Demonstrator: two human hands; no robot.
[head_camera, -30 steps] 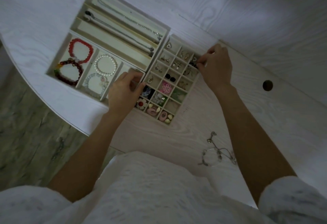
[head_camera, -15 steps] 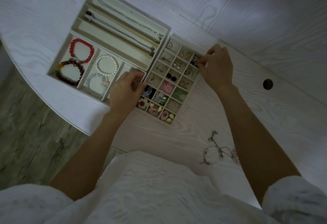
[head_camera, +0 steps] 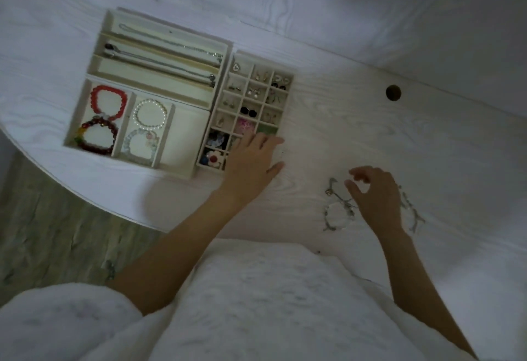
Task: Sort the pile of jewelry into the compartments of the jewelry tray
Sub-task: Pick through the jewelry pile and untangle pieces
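Observation:
The cream jewelry tray [head_camera: 189, 171] lies on the white table. Its long slots hold chain necklaces [head_camera: 168, 61], its square cells hold bead bracelets [head_camera: 107, 101], and a small grid [head_camera: 286, 95] holds earrings and charms. My left hand [head_camera: 251, 161] rests flat with straight fingers over the grid's near right corner, hiding several cells. My right hand [head_camera: 373, 195] hovers with loosely curled fingers over the remaining pile of silvery bracelets [head_camera: 338, 213] on the table near me. It holds nothing I can see.
A round cable hole [head_camera: 393, 92] sits in the table at the right. The table's curved edge [head_camera: 71, 186] runs at the left above a wooden floor [head_camera: 42, 232]. My white clothing [head_camera: 256, 303] fills the bottom.
My right hand left the grid's far right cells and came back toward me to the silvery pile. My left hand shifted right, from the tray's middle to the grid's near corner.

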